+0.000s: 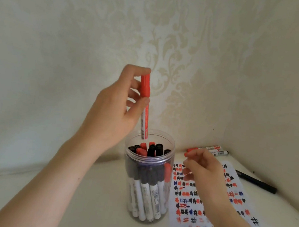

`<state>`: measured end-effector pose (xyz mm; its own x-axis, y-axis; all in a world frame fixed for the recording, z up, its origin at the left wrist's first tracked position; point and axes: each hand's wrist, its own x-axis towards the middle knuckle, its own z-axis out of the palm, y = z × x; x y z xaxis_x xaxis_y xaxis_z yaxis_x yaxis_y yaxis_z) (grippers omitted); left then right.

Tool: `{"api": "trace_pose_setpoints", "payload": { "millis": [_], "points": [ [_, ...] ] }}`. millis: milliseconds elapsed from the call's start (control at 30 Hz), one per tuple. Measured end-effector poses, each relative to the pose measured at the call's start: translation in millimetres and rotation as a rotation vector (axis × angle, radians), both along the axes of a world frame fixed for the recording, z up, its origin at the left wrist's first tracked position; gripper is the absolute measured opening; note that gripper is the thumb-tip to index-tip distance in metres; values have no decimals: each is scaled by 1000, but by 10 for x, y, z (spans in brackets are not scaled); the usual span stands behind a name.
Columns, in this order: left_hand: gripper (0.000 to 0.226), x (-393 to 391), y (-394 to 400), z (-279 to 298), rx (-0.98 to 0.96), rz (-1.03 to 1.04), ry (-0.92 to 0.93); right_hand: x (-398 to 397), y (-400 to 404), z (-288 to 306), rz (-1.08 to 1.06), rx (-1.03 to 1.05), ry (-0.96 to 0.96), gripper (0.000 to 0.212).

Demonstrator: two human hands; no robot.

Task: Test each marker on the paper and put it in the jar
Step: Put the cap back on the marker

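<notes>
Red-capped white marker (145,105) in left-hand (115,109) pinch above jar (145,188); right hand (204,169) loosely curled.

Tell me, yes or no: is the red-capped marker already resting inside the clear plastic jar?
No: the left hand grips the red-capped marker upright, its lower end just at the clear plastic jar rim.

Cream wallpaper (172,40) with a faint damask leaf pattern covers two walls that meet in a corner on the right. Below them lies a pale, off-white tabletop (60,187). The light is soft and even, with mild shadows.
</notes>
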<state>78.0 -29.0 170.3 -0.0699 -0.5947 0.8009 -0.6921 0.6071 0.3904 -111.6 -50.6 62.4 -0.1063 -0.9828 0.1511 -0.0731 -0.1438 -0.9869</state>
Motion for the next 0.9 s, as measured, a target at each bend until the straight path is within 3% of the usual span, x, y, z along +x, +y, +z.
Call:
{"api": "trace_pose_setpoints", "payload": {
  "millis": [100,267,467,700,900],
  "points": [
    [44,-14,-77,-131,145,35,-103,56,-43,76,23,-16,2,15],
    [39,-44,-90,-214,260,34,-114,122,-125,101,64,-18,40,14],
    [30,-34,-86,-83,501,117,-256,106,-367,-76,41,38,216,17],
    [21,-154,-154,-156,660,99,-294,-142,-932,-391,-60,0,670,16],
    [19,-245,-221,-205,642,254,-370,-307,-1425,-581,-69,-126,1325,31]
  ]
}}
